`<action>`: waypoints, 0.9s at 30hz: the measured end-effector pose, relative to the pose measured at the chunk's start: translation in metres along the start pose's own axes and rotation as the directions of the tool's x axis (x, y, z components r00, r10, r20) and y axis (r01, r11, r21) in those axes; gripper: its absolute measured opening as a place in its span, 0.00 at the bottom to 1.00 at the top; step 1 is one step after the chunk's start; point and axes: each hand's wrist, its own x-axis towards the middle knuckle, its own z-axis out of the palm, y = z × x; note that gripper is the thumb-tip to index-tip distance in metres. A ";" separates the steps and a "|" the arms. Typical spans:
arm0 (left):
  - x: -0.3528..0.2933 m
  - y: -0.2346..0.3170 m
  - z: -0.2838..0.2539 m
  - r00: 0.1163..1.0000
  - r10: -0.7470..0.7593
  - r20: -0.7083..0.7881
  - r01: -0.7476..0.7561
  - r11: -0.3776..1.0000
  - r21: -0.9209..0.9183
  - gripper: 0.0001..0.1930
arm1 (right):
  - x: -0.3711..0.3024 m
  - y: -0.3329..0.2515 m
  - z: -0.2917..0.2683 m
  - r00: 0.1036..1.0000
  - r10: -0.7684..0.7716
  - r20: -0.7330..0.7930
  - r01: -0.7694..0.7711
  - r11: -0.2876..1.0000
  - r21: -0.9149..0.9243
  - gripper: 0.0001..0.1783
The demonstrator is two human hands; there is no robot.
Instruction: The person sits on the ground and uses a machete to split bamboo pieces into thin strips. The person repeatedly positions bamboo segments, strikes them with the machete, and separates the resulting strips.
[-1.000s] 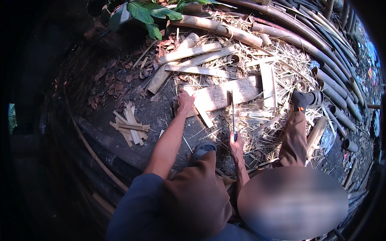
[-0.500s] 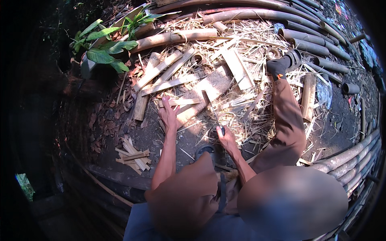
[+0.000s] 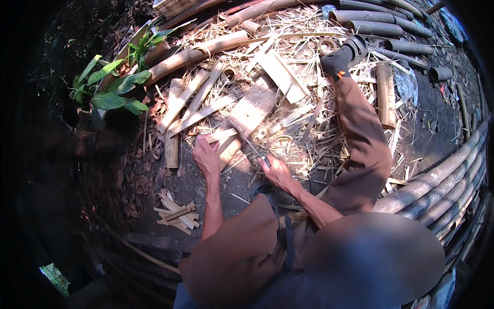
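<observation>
My left hand (image 3: 207,158) is closed on the near end of a short, pale bamboo strip (image 3: 222,135). The strip's other end rests over a flat wooden block (image 3: 253,109). In my right hand (image 3: 278,172) is a long-bladed knife (image 3: 247,140), gripped by its dark handle. Its blade slants up to the left and crosses by the strip's far end; whether it touches the strip I cannot tell.
Bamboo shavings (image 3: 293,129) litter the ground around the block. Split bamboo pieces (image 3: 188,98) lie beyond my left hand, and a small strip pile (image 3: 177,212) lies nearer. Bamboo poles (image 3: 427,190) flank my outstretched right leg (image 3: 360,139). A leafy plant (image 3: 110,87) stands far left.
The knife blade has swung left to the strip's end and shows more edge-on. My left hand keeps its hold on the strip. The whole view has shifted a little.
</observation>
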 end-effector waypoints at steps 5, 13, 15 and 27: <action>0.008 0.002 0.009 0.997 -0.064 -0.041 0.058 0.990 -0.131 0.20 | 0.003 0.028 0.008 0.996 0.055 -0.074 -0.052 0.998 0.039 0.24; 0.017 -0.023 0.024 0.986 0.125 0.108 -0.102 0.976 -0.192 0.10 | -0.021 -0.048 -0.045 0.994 -0.051 -0.098 0.066 0.986 0.156 0.22; 0.014 -0.014 0.030 0.971 0.175 0.165 -0.170 0.984 -0.042 0.08 | -0.023 -0.069 -0.062 0.988 -0.121 -0.097 0.136 0.977 0.166 0.24; 0.005 0.005 0.031 0.862 0.193 0.468 -0.227 0.974 0.016 0.10 | -0.001 -0.163 -0.072 0.965 0.101 0.242 -0.233 0.755 0.613 0.28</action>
